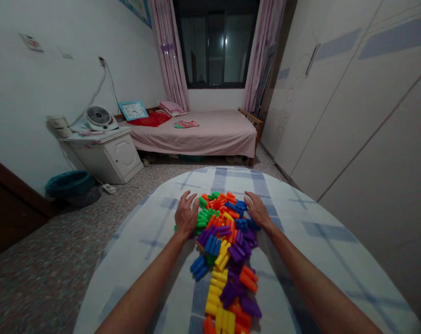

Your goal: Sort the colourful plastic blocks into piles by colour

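Checked tablecloth (pixel 311 260); hands (pixel 187 215) (pixel 258 211) seemingly touching toy blocks (pixel 224 241), lowest cut off.

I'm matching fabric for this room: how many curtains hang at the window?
2: one pink curtain hangs left of the window, and a second pink curtain hangs right of it. Neither is hidden.

A bedroom in a private home: a narrow bed with a pale pink sheet (pixel 193 134) stands under a dark window with lilac-pink curtains (pixel 167 51), beside a white wooden bedside cabinet (pixel 104 157) — and tall white wardrobe doors (pixel 353 106) line the right wall.
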Demonstrator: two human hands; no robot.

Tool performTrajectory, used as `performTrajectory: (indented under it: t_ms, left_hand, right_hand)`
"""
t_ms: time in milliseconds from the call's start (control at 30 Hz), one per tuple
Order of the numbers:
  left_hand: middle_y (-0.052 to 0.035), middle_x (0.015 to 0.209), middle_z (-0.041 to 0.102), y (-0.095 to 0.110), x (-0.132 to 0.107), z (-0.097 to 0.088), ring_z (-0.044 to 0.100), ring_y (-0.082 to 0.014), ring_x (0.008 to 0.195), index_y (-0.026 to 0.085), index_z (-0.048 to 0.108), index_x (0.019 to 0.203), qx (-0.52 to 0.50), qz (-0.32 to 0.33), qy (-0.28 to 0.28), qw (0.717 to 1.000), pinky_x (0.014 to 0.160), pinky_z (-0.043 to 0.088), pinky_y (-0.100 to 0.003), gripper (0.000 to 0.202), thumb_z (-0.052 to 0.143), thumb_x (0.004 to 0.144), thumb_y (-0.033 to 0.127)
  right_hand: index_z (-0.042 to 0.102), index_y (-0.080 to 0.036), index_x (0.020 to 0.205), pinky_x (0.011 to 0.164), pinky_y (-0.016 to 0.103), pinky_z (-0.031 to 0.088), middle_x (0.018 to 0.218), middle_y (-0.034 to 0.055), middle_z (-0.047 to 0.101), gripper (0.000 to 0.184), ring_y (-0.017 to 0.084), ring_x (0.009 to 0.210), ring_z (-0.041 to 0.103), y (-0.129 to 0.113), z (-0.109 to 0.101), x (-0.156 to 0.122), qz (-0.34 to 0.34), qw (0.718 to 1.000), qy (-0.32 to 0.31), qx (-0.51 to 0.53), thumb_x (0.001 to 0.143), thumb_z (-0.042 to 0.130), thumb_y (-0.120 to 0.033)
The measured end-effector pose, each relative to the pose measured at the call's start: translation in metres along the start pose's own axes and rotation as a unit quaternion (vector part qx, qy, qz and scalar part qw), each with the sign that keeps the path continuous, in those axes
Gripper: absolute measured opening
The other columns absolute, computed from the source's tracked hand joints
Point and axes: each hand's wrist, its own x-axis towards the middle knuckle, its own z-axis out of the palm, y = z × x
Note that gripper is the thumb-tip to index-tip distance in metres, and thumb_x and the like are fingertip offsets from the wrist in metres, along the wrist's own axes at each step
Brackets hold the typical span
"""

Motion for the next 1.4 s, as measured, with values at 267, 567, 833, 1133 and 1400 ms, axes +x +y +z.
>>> performTrajectory:
  t_ms: [267,567,833,1133,1400]
  left_hand:
    - [-0.008,0.11,0.068,-0.019,0.058,0.058,0.058,-0.0203,0.11,0.018,0.065,0.105,-0.029,0.058,-0.224,0.972,0.102,0.04,-0.039,0.04,0.034,0.091,0.039]
    - [-0.0047,0.097,0.068,0.043,0.019,0.032,0.06,-0.0195,0.094,0.013,0.066,0.106,-0.22,0.048,-0.301,0.927,0.087,0.047,-0.031,0.045,0.047,0.086,0.049]
    - [-0.012,0.131,0.055,0.05,-0.098,-0.055,0.048,-0.0258,0.123,0.024,0.053,0.129,-0.087,0.282,-0.274,0.915,0.106,0.035,-0.045,0.051,0.052,0.085,0.05]
    - [-0.0163,0.15,0.031,0.018,-0.172,-0.07,0.028,-0.0422,0.136,0.028,0.027,0.146,0.108,0.359,-0.296,0.879,0.105,0.021,-0.066,0.103,0.06,0.06,0.075]
    - [-0.0131,0.132,0.054,0.026,-0.128,-0.034,0.05,-0.0287,0.118,0.02,0.05,0.131,0.112,0.279,-0.203,0.932,0.095,0.041,-0.043,0.055,0.057,0.078,0.034]
  right_hand:
    - [0.056,-0.021,0.128,0.108,0.045,0.032,0.133,0.0072,0.056,0.05,0.024,0.126,0.047,0.001,0.037,0.028,0.007,0.993,-0.116,0.004,0.093,0.031,-0.046]
    - [0.064,-0.02,0.112,0.098,0.038,0.042,0.112,0.0052,0.066,0.037,0.022,0.108,0.059,-0.053,0.009,-0.016,-0.106,0.953,-0.159,0.235,0.087,0.05,-0.043]
    - [0.057,-0.028,0.124,0.104,0.044,0.037,0.13,0.0079,0.056,0.042,0.025,0.123,0.048,-0.082,-0.043,-0.148,-0.277,0.946,-0.148,0.082,0.085,0.058,-0.043]
    - [0.031,-0.029,0.146,0.108,0.062,0.021,0.15,0.0128,0.032,0.099,0.039,0.137,0.027,-0.058,-0.042,-0.22,-0.336,0.914,-0.215,-0.077,0.063,0.067,-0.068]
    - [0.053,-0.02,0.129,0.098,0.046,0.044,0.13,0.0135,0.054,0.049,0.028,0.119,0.049,-0.078,-0.007,-0.171,-0.301,0.947,-0.092,-0.061,0.08,0.059,-0.023]
